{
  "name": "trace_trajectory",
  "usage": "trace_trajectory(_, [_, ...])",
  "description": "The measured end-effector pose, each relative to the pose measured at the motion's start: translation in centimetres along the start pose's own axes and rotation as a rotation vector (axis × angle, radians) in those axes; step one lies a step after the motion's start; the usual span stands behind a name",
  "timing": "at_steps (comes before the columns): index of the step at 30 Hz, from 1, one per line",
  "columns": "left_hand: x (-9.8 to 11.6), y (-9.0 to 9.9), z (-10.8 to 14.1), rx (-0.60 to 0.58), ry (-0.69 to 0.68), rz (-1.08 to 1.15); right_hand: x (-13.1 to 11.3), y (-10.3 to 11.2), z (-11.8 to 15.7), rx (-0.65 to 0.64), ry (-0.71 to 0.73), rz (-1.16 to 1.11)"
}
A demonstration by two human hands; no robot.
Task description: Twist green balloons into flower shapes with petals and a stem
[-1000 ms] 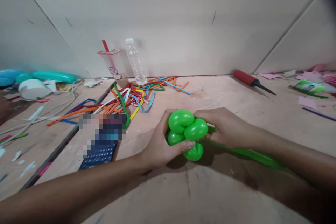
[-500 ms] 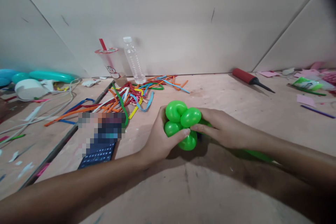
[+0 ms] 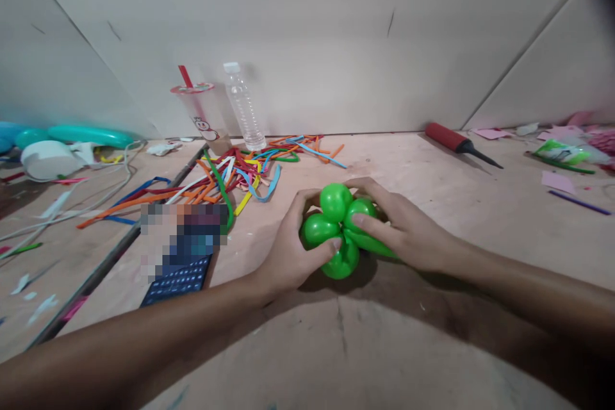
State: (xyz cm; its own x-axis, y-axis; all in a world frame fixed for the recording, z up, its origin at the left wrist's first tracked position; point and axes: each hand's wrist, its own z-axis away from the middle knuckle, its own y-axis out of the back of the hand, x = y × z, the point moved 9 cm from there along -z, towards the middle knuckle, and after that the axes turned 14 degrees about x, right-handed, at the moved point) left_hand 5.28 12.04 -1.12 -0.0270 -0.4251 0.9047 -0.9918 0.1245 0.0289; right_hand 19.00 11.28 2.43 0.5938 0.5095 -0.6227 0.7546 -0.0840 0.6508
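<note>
A green twisted balloon [image 3: 321, 230] is held between my two hands just above the table; several round bubbles cluster around one centre. My left hand [image 3: 298, 243] grips the cluster from the left, its thumb pressed near the centre and its fingers curled behind. From the right, my right hand [image 3: 403, 227] is closed on the balloon, with the thumb over the right-hand bubble and the fingers behind the top one. A longer green section points right under my right palm, and its far end is hidden.
Loose uninflated balloons [image 3: 240, 173] lie in a tangle at centre left, near a phone [image 3: 180, 275]. Behind them stand a lidded cup [image 3: 204, 118] and a clear bottle [image 3: 245, 109]. A red hand pump [image 3: 449, 139] lies by the wall, with paper scraps [image 3: 557, 182] farther right.
The bubble cluster has turned in my hands, so the top bubble stands upright and the long section shows. My right thumb has shifted onto the right bubble. The view has tilted slightly.
</note>
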Motion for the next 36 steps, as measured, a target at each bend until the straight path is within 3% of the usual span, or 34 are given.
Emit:
trace_trajectory(4, [0.0,0.5,0.0,0.035,-0.016,0.044,0.4,-0.1,-0.3,-0.032,0.015,-0.220])
trace_trajectory(8, [-0.5,0.5,0.0,0.069,0.059,0.075,0.4,-0.3,-0.4,-0.055,-0.030,-0.304])
trace_trajectory(12, [-0.2,-0.1,0.2,0.028,0.088,0.102,0.8,0.0,-0.5,0.012,-0.076,-0.348])
trace_trajectory(17, [-0.9,-1.0,0.8,-0.094,0.209,0.138,1.4,0.9,-0.5,0.097,-0.044,-0.306])
trace_trajectory(21, [-0.8,-1.5,1.1,-0.149,0.226,0.118,-0.5,1.6,-0.3,0.097,0.094,-0.143])
trace_trajectory(26, [-0.4,-2.2,1.9,-0.213,0.224,0.163,-1.8,1.7,-0.5,0.075,0.059,-0.004])
trace_trajectory(33, [0.0,-1.0,1.8,-0.066,0.177,0.145,-1.4,0.5,-0.3,-0.025,-0.027,-0.317])
trace_trajectory(36, [0.6,-0.2,1.5,-0.026,0.083,0.077,-1.4,0.1,-0.2,-0.079,-0.074,-0.392])
